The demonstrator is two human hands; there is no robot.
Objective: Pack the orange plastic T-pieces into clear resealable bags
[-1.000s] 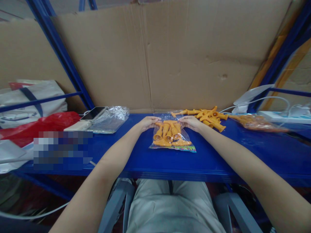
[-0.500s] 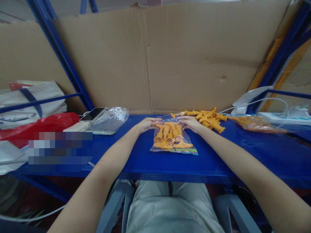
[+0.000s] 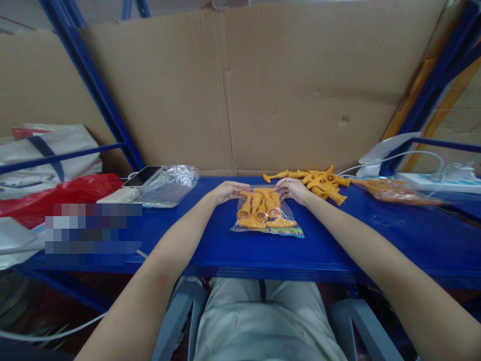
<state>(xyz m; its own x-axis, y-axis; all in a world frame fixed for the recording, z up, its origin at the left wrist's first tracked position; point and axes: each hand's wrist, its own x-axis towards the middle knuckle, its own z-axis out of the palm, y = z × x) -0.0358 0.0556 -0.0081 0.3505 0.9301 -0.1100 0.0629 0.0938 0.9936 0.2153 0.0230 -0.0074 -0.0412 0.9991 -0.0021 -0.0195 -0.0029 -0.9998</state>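
A clear plastic bag lies on the blue table between my hands, its colourful printed strip towards me. Inside are several orange hammer-shaped plastic pieces, some with flared hollow ends. At the bag's far left corner, my left hand pinches the film with fingers and thumb. My right hand grips the far right corner in the same way. Fingertips of both hands are partly hidden behind the bag's far edge. Just beyond my right hand is a loose pile of the same orange pieces.
A filled bag of orange pieces lies right of the pile, near a white power strip. To the left are a phone, flat plastic bags and a red plastic bag. A cardboard wall stands behind the table.
The bag's far edge, which stuck up between my hands, now sits lower and shows less film. The near printed edge has shifted slightly away from me. Both hands keep their hold.
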